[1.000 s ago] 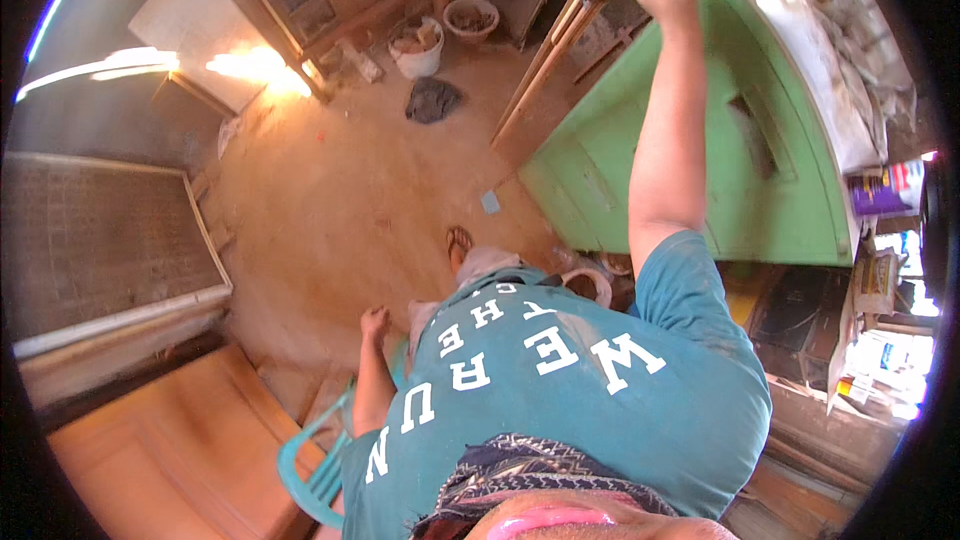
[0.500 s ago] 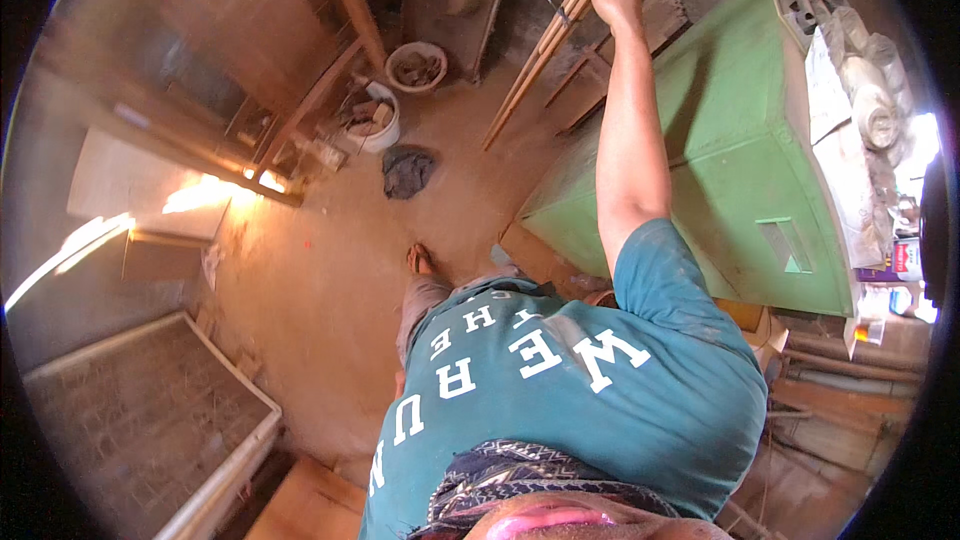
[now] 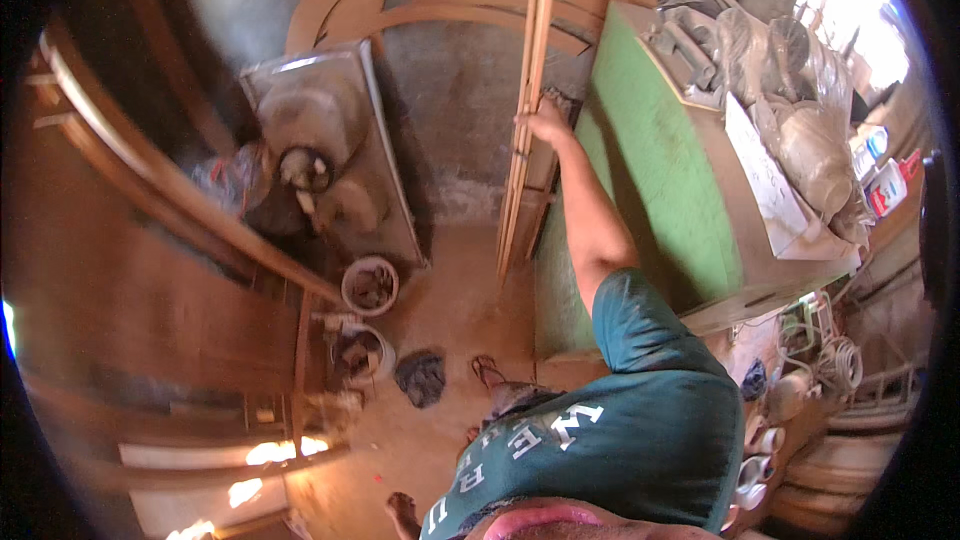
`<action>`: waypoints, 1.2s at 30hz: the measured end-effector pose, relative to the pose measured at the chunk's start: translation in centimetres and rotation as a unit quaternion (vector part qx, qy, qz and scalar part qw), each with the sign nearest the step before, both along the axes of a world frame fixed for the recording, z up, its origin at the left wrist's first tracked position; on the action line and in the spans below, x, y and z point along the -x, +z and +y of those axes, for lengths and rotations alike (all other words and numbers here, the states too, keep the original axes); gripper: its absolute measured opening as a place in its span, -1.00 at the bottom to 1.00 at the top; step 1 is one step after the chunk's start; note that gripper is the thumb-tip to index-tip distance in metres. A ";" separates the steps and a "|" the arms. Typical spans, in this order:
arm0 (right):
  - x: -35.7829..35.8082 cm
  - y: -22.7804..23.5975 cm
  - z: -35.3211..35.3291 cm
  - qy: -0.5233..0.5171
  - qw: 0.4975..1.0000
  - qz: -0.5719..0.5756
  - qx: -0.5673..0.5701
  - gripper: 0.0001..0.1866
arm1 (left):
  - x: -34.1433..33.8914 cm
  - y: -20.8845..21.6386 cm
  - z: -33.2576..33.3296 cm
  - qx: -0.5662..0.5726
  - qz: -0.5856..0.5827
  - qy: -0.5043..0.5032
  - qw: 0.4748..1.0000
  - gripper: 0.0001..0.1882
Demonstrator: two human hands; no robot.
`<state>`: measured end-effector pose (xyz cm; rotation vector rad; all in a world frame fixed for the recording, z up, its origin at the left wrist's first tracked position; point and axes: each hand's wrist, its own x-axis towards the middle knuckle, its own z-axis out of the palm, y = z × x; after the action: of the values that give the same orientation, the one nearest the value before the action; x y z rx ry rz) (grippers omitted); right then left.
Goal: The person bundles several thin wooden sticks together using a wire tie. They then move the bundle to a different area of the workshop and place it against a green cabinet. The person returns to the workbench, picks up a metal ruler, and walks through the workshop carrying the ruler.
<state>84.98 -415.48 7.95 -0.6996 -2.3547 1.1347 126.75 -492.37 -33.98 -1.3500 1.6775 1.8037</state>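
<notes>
My right hand reaches forward with the arm stretched out. Its fingers are closed around a bundle of long, thin wooden strips. The strips stand nearly upright; their upper ends run out of the picture at the top. Down by the floor their lower ends come close to the wall, though I cannot tell if they touch it. Just right of the bundle is a green cabinet. My left hand does not show.
Plastic-wrapped items are piled on the cabinet. Curved brown panels lean on the far wall. Left of the strips is a leaning board, with a white bucket below. A black bag lies on the floor near my sandalled foot.
My view has swung up and to the right, showing more of the far wall and cabinet top. The strips have gone from slanted to nearly upright, still in my right hand.
</notes>
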 end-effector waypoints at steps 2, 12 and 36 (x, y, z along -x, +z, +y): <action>1.5 -2.4 4.4 0.016 0.998 -0.027 0.058 -0.33 | 3.8 -0.1 3.0 -0.005 -0.029 -0.070 0.997 -0.70; 6.0 -12.3 16.9 -0.020 0.997 0.006 0.075 -0.33 | 16.2 0.3 15.7 -0.024 -0.052 -0.305 0.951 -0.72; -1.4 -36.7 -2.2 -0.125 0.982 -0.126 -0.063 -0.50 | 14.0 3.0 11.7 -0.009 -0.080 -0.424 0.902 -0.72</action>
<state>86.38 -417.71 -28.73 -1.1122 -2.4305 0.8216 112.80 -480.71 -31.01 -0.5567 1.7492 1.1495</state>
